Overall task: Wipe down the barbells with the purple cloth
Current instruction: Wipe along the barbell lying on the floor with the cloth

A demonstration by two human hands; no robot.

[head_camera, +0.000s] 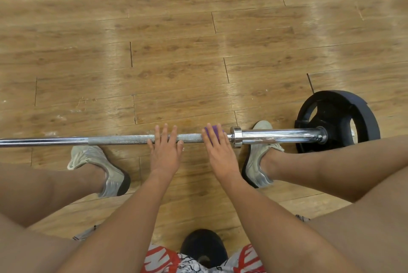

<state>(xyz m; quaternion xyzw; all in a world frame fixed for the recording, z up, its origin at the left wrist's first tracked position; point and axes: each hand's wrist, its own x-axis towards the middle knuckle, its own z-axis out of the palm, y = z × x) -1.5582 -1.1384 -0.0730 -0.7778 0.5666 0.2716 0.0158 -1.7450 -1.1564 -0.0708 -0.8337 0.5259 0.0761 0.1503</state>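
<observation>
A: So, which step is this?
B: Mid-wipe, prob. The person's right hand (218,151) lies over the small purple cloth (213,129), fingers straight, pressing it onto the long chrome steel barbell (123,139) just beside the shiny collar ring (237,137).
A: And the other?
B: The left hand (164,149) rests flat on the knurled section, fingers straight & spread, gripping nothing. It seems to steady the bar.
A: Next move?
B: Likely the cloth slides along the shaft w/ even pressure while the left hand stops the bar rolling on the wood-plank floor (176,52). The smooth sleeve (280,136) toward the black round weight plate (340,114) prob. wants a pass too.
</observation>
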